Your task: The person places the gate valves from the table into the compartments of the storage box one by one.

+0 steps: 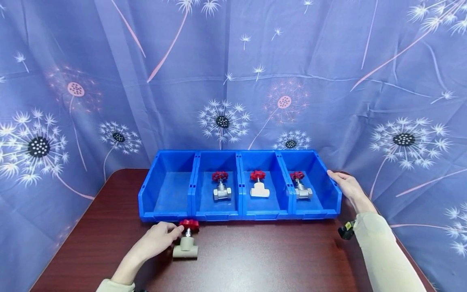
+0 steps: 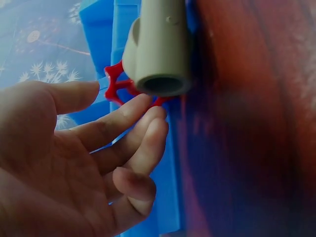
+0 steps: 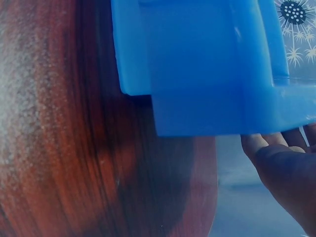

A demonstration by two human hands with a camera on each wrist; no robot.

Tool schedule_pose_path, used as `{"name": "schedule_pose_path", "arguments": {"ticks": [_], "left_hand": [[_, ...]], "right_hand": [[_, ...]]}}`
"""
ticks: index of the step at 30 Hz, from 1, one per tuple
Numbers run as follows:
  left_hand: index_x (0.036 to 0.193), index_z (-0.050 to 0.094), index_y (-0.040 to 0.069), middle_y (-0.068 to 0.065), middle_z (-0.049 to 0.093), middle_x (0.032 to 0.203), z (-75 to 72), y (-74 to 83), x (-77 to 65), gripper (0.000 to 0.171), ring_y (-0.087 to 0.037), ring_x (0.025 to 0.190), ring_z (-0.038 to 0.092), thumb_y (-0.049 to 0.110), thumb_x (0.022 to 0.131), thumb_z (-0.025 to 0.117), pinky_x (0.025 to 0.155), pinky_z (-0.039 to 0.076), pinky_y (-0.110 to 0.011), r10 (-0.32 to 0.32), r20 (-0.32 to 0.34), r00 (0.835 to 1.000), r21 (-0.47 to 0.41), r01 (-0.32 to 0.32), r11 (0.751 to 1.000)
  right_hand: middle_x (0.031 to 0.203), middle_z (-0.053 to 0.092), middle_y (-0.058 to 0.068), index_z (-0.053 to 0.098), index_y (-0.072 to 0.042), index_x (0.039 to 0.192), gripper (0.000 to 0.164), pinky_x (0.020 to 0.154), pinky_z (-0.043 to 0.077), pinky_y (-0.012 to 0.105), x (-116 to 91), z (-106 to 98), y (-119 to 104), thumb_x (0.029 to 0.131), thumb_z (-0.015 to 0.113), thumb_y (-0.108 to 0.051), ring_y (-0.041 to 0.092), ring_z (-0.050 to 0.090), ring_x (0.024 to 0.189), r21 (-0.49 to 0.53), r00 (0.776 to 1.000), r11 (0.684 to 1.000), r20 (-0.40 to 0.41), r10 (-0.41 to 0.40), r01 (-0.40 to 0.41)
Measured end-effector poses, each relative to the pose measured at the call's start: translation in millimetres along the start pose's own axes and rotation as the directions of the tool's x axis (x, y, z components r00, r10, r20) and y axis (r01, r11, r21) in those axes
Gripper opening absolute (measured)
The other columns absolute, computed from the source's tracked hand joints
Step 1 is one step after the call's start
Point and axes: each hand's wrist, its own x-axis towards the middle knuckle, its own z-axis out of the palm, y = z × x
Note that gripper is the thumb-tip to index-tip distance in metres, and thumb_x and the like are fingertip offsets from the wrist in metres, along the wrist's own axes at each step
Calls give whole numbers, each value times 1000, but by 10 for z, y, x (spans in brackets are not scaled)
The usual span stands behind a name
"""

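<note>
My left hand (image 1: 157, 240) is at the red handwheel (image 1: 189, 224) of a beige tee-shaped valve (image 1: 185, 248), in front of the leftmost bin. In the left wrist view its fingers (image 2: 131, 106) are loosely bent, with fingertips right at the wheel's rim and the thumb apart from them. The valve's round opening faces that camera. My right hand (image 1: 349, 187) rests against the outer right wall of the blue bin row (image 1: 264, 215). In the right wrist view, its fingertips (image 3: 254, 142) are partly hidden behind the wall.
Three more red-wheeled valves lie in the bins: a metal one (image 1: 222, 192), a white one (image 1: 259, 190) and another metal one (image 1: 303, 191). Nothing shows inside the leftmost bin (image 1: 171, 194). The brown table (image 1: 270, 255) ends at a patterned curtain (image 1: 175, 105).
</note>
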Motion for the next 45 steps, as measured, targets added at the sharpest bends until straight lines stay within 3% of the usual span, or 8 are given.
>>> {"name": "schedule_pose_path", "arguments": {"ticks": [9,16,19,24,31,37,45], "left_hand": [[75,65,14,4,45,56,113,-61,42,33,-12,53,44,36,98,57,49,34,-30,36,0,999,46,-35,998],[74,64,12,6,38,60,154,-73,103,34,-10,57,36,35,99,57,50,28,-27,61,13,998,35,-61,997],[74,64,10,5,38,61,163,-60,129,35,-11,58,37,33,99,56,51,28,-27,68,23,997,8,-68,998],[70,60,9,4,36,60,196,-42,127,35,-12,57,36,29,99,57,51,28,-27,40,45,998,-4,-40,999],[72,61,8,2,41,61,226,-48,177,33,-14,59,42,30,97,59,52,29,-29,-3,36,999,0,3,1000],[66,55,10,6,34,57,240,-65,208,36,-10,54,30,27,97,58,48,24,-26,55,54,997,-47,-52,998],[63,52,13,7,36,56,271,-113,208,37,-8,54,33,27,97,59,48,27,-24,47,31,998,-78,-44,996]], "right_hand": [[143,37,33,41,12,140,85,103,33,56,-2,-2,7,94,52,-59,47,37,127,30,1000,1000,5,0,0],[120,59,17,48,7,137,81,80,50,34,-15,-29,-32,92,55,-60,26,58,100,23,1000,1000,-2,16,-16],[123,57,19,47,6,139,83,86,50,41,-24,-33,-40,92,54,-61,30,57,104,17,1000,1000,11,23,-24],[143,39,30,41,6,143,86,101,37,56,-37,-16,-25,92,51,-62,45,42,125,34,998,998,50,49,-51],[146,36,31,41,7,143,87,105,30,59,-38,-27,-24,92,50,-64,47,35,131,12,999,999,25,34,-34],[149,32,30,41,6,143,86,107,24,61,-35,-38,-40,93,49,-64,49,28,135,-45,999,999,25,26,-25],[148,32,31,41,8,142,86,106,25,60,-24,-27,-62,94,47,-63,49,29,134,-62,999,998,34,16,-14]]}}
